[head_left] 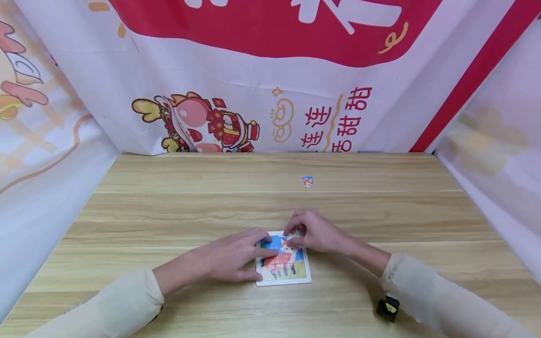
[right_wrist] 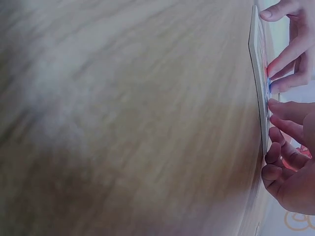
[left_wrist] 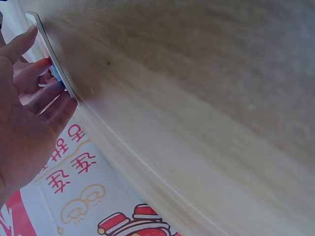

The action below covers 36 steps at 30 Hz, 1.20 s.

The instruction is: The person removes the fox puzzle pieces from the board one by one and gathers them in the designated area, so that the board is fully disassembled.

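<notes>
One piece (head_left: 307, 181) lies beyond right hand (head_left: 314, 231), apparently unfitted; we judge puzzle (head_left: 282, 268) under left hand (head_left: 236, 253), fingers spread, nearly complete. Right hand narrow at puzzle; whether pinching anything, we cannot tell.

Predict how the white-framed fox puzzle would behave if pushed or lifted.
The puzzle looks flat and thin, so it would probably slide rather than tip. Its straight edge in the left wrist view suggests a stiff board. Seams between its pieces suggest some might shift or drop out if tilted.
</notes>
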{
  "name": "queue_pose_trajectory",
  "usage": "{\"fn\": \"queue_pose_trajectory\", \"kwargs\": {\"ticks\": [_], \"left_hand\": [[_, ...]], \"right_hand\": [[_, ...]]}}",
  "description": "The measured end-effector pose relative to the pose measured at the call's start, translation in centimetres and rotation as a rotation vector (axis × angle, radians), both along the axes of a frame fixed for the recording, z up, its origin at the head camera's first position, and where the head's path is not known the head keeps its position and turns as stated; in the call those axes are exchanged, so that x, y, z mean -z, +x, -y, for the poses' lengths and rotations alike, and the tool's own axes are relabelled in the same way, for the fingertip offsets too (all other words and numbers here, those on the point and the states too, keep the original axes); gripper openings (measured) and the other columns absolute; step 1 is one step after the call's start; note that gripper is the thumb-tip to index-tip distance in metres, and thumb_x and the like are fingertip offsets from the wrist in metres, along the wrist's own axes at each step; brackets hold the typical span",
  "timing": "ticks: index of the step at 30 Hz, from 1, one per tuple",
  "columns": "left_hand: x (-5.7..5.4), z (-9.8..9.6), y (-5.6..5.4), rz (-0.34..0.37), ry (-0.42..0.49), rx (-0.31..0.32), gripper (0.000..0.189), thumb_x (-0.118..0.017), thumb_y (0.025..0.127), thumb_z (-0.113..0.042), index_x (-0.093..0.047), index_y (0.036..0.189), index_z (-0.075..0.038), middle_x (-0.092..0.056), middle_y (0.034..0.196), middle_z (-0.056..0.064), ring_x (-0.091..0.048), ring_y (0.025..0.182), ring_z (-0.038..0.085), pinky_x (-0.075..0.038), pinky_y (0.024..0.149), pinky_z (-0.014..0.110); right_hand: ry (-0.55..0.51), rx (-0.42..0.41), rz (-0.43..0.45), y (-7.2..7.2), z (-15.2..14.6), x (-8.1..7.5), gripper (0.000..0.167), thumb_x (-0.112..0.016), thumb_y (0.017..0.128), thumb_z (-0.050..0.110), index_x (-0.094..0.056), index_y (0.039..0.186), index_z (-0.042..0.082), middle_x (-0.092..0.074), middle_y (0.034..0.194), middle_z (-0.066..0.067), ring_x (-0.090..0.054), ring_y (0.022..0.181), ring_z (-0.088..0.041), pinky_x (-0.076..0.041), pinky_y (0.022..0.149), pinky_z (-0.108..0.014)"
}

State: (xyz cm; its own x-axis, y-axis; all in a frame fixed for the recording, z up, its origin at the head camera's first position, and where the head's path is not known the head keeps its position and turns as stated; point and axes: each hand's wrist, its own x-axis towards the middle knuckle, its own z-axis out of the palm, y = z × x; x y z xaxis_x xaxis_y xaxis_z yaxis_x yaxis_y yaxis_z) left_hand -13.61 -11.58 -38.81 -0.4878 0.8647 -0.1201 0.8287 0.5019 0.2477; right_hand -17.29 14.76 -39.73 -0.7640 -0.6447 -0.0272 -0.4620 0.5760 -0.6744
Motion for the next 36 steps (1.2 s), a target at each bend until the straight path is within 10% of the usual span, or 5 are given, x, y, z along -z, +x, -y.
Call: {"fn": "queue_pose_trajectory", "kwargs": {"ticks": [36], "left_hand": [[0.2,0.3,-0.2,-0.045,0.008,0.005,0.064,-0.071,0.094,-0.053,-0.058,0.149,-0.022,-0.054,0.138,0.004,-0.050,0.123,0.016,-0.044,0.111,0.038]], "right_hand": [[0.139,0.009,-0.171,1.3,0.7,-0.3,0.018,-0.086,0.087,0.024,-0.084,0.101,0.014,-0.070,0.094,0.007,-0.059,0.083,-0.010,-0.049,0.072,-0.024]]}}
